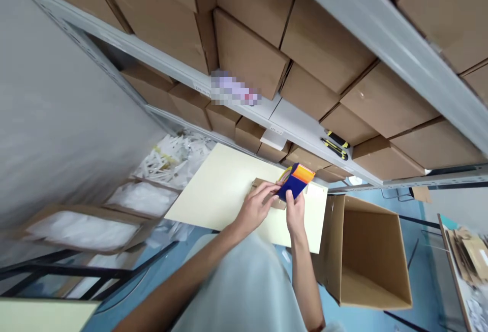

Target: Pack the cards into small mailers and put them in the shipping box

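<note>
A small flat dark-blue packet with an orange end (293, 185), box or sleeve I cannot tell, is held above a pale cream tabletop (213, 189). My right hand (296, 212) grips its lower right part, thumb pressed on the blue face and the other fingers hidden behind. At its left edge the fingers of my left hand (257, 205) are bent and pinch the packet. Something yellow and curved (284, 173) shows just behind it. Brown cardboard (259, 183) lies on the tabletop, partly covered by my left hand.
Grey shelving (244, 111) packed with brown boxes (247, 57) rises beyond the tabletop. Two yellow-and-black utility knives (335, 145) lie on a shelf. A large open carton (373, 250) stands at the right. Boxes of white plastic material (87, 230) sit at the left.
</note>
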Tool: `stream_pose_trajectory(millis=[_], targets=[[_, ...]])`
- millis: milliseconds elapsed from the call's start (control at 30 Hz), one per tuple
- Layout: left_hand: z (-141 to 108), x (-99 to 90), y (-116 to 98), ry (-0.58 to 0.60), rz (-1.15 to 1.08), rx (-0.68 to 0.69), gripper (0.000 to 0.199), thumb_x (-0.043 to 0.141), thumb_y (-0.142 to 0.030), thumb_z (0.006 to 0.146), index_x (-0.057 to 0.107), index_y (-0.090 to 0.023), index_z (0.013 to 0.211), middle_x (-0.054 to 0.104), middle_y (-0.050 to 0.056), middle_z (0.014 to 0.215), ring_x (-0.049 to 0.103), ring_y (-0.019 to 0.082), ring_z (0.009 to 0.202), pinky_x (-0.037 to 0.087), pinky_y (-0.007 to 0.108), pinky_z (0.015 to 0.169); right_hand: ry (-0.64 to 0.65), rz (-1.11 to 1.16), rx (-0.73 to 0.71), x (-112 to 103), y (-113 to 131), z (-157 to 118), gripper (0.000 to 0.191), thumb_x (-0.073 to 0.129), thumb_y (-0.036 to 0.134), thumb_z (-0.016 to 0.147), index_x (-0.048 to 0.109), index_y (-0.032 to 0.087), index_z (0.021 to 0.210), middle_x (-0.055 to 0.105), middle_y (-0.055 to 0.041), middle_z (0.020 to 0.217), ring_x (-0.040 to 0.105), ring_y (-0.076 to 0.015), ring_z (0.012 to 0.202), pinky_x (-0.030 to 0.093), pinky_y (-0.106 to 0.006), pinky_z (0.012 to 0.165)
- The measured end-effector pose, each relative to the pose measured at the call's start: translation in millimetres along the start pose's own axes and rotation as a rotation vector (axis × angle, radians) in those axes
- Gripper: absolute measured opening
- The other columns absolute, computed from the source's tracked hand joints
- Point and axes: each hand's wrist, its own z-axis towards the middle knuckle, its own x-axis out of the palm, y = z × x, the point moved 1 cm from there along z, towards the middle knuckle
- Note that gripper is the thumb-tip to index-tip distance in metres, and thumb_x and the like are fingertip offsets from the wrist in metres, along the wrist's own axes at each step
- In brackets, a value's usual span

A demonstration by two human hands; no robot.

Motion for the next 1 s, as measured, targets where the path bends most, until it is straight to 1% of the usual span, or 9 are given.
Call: stream_pose_trajectory(millis=[100,167,300,367,433,600,733,867,1000], targets=[[-4,-11.9,1,0.033,0.033,-0.045,0.022,0.065,-0.038,0.104,0.079,-0.031,0.119,0.078,0.008,0.121,0.076,0.028,0.115,0.067,0.047,0.106,0.075,-0.072,0.006,3,-1,-3,0.054,0.065,0.073,0.101,0.070,0.025,0.127,0.083,-0.0124,0.116,0.080,-0.0315,0.112,0.066,-0.050,0.103],[-3,-23.7,-2,0.012,0.056,-0.051,0.024,0.066,-0.044,0.104,0.080,-0.031,0.118,0.077,0.008,0.118,0.075,0.028,0.116,0.067,0.047,0.106,0.133,-0.118,-0.009,2,-2,-8,0.053,0.065,0.070,0.103,0.068,0.025,0.130,0.082,-0.0112,0.120,0.080,-0.0300,0.112,0.066,-0.047,0.103],[10,-55.5,-18,-0.060,0.040,-0.024,0.042,0.065,-0.052,0.105,0.073,-0.031,0.141,0.072,0.009,0.134,0.073,0.028,0.125,0.068,0.045,0.103,0.230,-0.203,-0.014,-8,-1,-21,0.051,0.072,0.064,0.102,0.066,0.026,0.135,0.080,-0.0100,0.125,0.078,-0.0279,0.111,0.065,-0.042,0.102],[19,-68.8,-25,-0.029,0.049,-0.014,0.046,0.067,-0.055,0.103,0.073,-0.032,0.142,0.071,0.008,0.136,0.072,0.029,0.127,0.068,0.046,0.105,0.279,-0.251,-0.010,-16,1,-28,0.048,0.074,0.060,0.101,0.066,0.026,0.134,0.081,-0.0089,0.122,0.078,-0.0272,0.107,0.066,-0.040,0.099],[26,-76.7,-26,0.031,0.075,-0.024,0.045,0.070,-0.058,0.100,0.077,-0.032,0.136,0.072,0.007,0.131,0.072,0.030,0.125,0.067,0.048,0.106,0.321,-0.300,-0.011,-24,3,-33,0.043,0.076,0.056,0.101,0.066,0.027,0.131,0.081,-0.0078,0.119,0.078,-0.0268,0.106,0.066,-0.039,0.096],[31,-77.8,-23,0.131,0.102,-0.064,0.036,0.075,-0.059,0.097,0.083,-0.031,0.118,0.075,0.005,0.113,0.074,0.030,0.115,0.069,0.048,0.100,0.377,-0.400,-0.019,-37,8,-36,0.039,0.078,0.054,0.100,0.066,0.026,0.126,0.080,-0.0065,0.113,0.076,-0.0252,0.096,0.065,-0.037,0.089],[35,-74.9,-39,0.167,0.123,-0.025,0.028,0.070,-0.054,0.101,0.084,-0.029,0.103,0.076,0.003,0.103,0.075,0.026,0.105,0.068,0.043,0.094,0.431,-0.440,-0.021,-42,10,-33,0.039,0.077,0.053,0.101,0.066,0.025,0.127,0.080,-0.0073,0.112,0.076,-0.0263,0.099,0.064,-0.037,0.089],[36,-69.6,-50,0.130,0.177,0.060,0.026,0.066,-0.046,0.105,0.082,-0.028,0.095,0.078,0.002,0.096,0.074,0.022,0.096,0.065,0.037,0.090,0.465,-0.466,-0.026,-46,4,-34,0.039,0.071,0.055,0.105,0.063,0.025,0.129,0.078,-0.0089,0.116,0.076,-0.0269,0.103,0.063,-0.038,0.092],[30,-59.1,-47,0.081,0.247,0.171,0.023,0.064,-0.036,0.108,0.080,-0.026,0.096,0.080,0.003,0.095,0.072,0.020,0.093,0.061,0.035,0.090,0.489,-0.515,-0.010,-50,-9,-37,0.043,0.067,0.059,0.107,0.059,0.024,0.130,0.078,-0.0088,0.112,0.075,-0.0257,0.098,0.062,-0.037,0.088]])
